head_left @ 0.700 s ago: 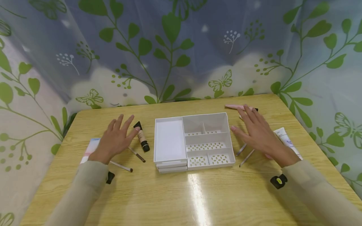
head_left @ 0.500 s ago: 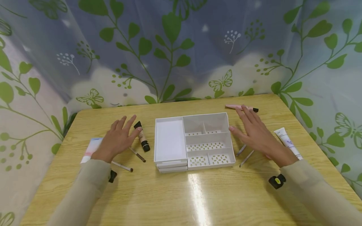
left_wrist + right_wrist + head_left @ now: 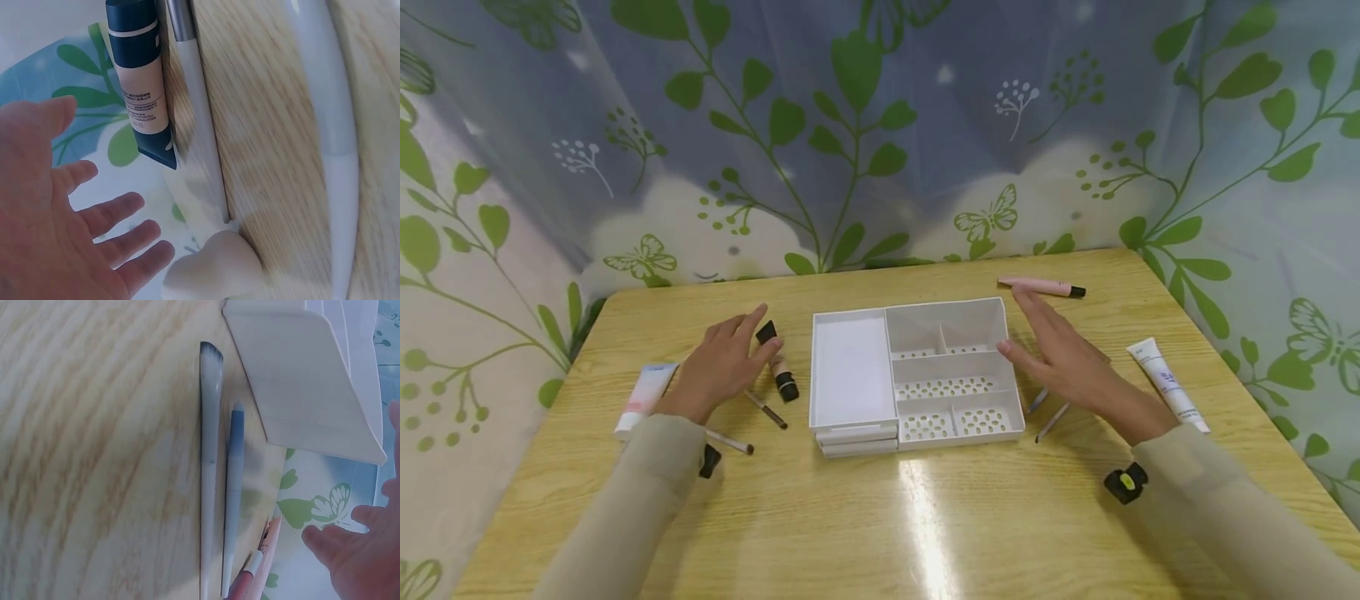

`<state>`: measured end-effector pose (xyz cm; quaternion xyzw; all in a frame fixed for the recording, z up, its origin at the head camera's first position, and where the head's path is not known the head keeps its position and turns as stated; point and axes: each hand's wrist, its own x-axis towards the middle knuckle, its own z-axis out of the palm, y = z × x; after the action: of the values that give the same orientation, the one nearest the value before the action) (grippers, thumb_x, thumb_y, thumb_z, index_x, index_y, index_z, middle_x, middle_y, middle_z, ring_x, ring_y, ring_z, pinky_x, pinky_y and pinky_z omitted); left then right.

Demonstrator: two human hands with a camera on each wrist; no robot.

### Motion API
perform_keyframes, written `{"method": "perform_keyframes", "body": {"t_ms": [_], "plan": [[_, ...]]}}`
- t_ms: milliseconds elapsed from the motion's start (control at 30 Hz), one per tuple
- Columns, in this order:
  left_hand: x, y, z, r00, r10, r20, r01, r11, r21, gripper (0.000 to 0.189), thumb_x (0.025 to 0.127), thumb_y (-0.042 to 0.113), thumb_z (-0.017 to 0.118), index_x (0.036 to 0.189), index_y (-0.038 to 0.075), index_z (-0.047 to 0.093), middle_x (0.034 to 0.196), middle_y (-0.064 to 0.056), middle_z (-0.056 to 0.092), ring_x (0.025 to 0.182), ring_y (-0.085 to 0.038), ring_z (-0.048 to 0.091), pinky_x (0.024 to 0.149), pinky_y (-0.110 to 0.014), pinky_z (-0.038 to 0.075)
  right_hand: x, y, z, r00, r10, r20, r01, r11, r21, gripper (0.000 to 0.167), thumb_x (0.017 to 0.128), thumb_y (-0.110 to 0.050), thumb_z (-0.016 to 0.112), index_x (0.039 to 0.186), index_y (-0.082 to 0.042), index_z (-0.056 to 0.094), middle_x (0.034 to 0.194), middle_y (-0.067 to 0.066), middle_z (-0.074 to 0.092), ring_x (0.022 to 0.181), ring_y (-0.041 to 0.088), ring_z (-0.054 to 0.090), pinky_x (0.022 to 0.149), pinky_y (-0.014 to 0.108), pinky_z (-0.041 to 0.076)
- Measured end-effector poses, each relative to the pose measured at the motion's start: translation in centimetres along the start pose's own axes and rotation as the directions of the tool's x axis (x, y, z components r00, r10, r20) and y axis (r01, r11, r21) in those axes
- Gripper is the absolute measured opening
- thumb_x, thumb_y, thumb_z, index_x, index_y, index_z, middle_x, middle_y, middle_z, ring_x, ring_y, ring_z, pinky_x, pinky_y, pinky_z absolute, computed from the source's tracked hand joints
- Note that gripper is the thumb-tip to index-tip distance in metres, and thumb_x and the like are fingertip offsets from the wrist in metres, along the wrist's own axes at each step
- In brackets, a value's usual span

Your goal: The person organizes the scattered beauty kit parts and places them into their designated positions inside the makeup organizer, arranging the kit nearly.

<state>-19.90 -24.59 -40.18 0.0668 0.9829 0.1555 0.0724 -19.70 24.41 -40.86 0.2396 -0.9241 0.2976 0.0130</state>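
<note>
My left hand (image 3: 721,367) hovers over the left side of the table with fingers spread, holding nothing. Nearest its thumb lies a black-and-beige squeeze tube (image 3: 781,372); two slim makeup brushes (image 3: 765,409) are close by. A pale rounded, heart-like piece (image 3: 215,269) shows in the left wrist view beyond the fingertips. My right hand (image 3: 1067,367) is held over the right side, fingers extended, its thumb overlapping the edge of the white divided organizer (image 3: 951,372). Below it lie a brush with a dark angled tip (image 3: 211,406) and a blue-tipped one (image 3: 235,462), partly hidden in the head view.
A pink tube with a black cap (image 3: 1045,287) lies at the back right. Farther right is a white tube (image 3: 1168,385); a white, pink and blue tube (image 3: 647,398) lies at the left. Patterned curtain (image 3: 880,167) closes off the table's back.
Both hands have shifted inward toward the organizer, still holding nothing. More of the pink tube and the tube at the left now shows. The things on the table have stayed put.
</note>
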Motion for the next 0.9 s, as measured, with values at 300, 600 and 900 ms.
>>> {"method": "perform_keyframes", "body": {"t_ms": [300,600,900], "plan": [[0.9,1.0,0.4,1.000,-0.016,0.021,0.016,1.000,-0.014,0.073,0.117,0.053,0.041,0.175,0.013,0.024,0.171,-0.032,0.034,0.155,-0.060,0.032,0.118,-0.078,0.040,0.1,0.2,0.7,0.999,-0.020,0.045,0.015,0.993,0.113,0.085,0.115,-0.032,0.057,0.177,-0.019,0.000,0.184,0.014,0.005,0.169,0.044,0.010,0.130,0.074,0.023],[1.3,1.4,0.4,0.999,-0.032,0.034,0.034,0.998,-0.055,0.071,0.116,0.048,0.045,0.173,0.009,0.029,0.170,-0.033,0.036,0.155,-0.059,0.033,0.121,-0.076,0.038,0.0,0.3,1.2,0.998,-0.045,0.051,0.035,0.983,0.180,0.086,0.115,-0.026,0.058,0.177,-0.018,-0.002,0.184,0.018,0.006,0.167,0.047,0.018,0.124,0.072,0.038],[1.6,1.7,0.7,0.999,-0.035,0.030,0.037,0.997,-0.065,0.071,0.115,0.045,0.048,0.170,0.003,0.032,0.165,-0.037,0.038,0.149,-0.058,0.042,0.122,-0.071,0.040,0.1,0.1,1.6,0.997,-0.053,0.048,0.043,0.982,0.182,0.087,0.114,-0.023,0.060,0.177,-0.009,0.001,0.183,0.020,0.009,0.166,0.048,0.021,0.124,0.069,0.040]]}}
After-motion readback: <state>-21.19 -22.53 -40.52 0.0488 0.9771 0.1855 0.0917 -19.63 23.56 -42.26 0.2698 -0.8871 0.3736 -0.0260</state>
